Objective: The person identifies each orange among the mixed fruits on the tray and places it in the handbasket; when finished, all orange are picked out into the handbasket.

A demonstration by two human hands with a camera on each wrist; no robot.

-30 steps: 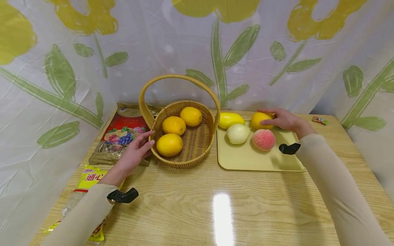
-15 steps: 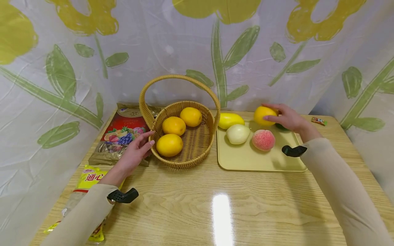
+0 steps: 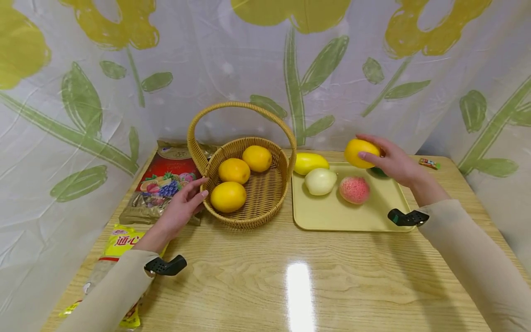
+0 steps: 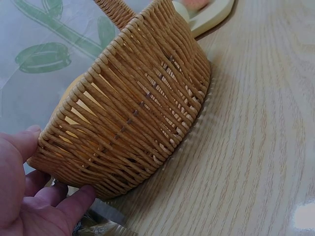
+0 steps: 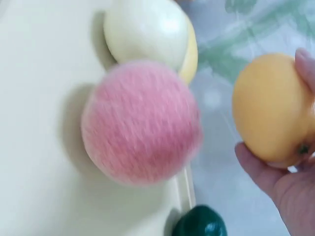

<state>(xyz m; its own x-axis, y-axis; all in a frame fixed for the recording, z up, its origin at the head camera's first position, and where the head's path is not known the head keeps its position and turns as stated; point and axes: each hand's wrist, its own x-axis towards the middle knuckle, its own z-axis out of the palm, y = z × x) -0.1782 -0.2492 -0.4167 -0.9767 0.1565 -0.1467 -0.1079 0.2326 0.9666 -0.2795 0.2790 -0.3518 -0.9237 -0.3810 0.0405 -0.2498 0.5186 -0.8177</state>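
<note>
A yellow-orange round fruit [image 3: 362, 153] with a small dark stem spot is held by my right hand [image 3: 390, 159], thumb on the near side, above the tray's far edge. On the cream tray [image 3: 352, 223] lie a pink fuzzy peach [image 3: 354, 190], a pale whitish-green fruit [image 3: 321, 181], a longer yellow fruit [image 3: 311, 163] and a dark green one [image 5: 201, 223], partly hidden by the hand. My left hand [image 3: 182, 203] holds the left side of the wicker basket [image 4: 128, 98], thumb at the rim and fingers against the outer wall. Three yellow-orange fruits [image 3: 228, 196] sit inside it.
The basket's tall handle [image 3: 242, 103] arches upright over it. Behind the left hand lies a red and gold candy bag [image 3: 166, 180]. A yellow-topped clear packet [image 3: 120, 244] lies under the left forearm. A small wrapped candy [image 3: 429, 163] sits at the far right. A flowered curtain [image 3: 232, 69] hangs behind.
My right hand has lifted the yellow-orange fruit off the tray and shifted it slightly right, uncovering part of the dark green fruit. The left hand stays on the basket.
</note>
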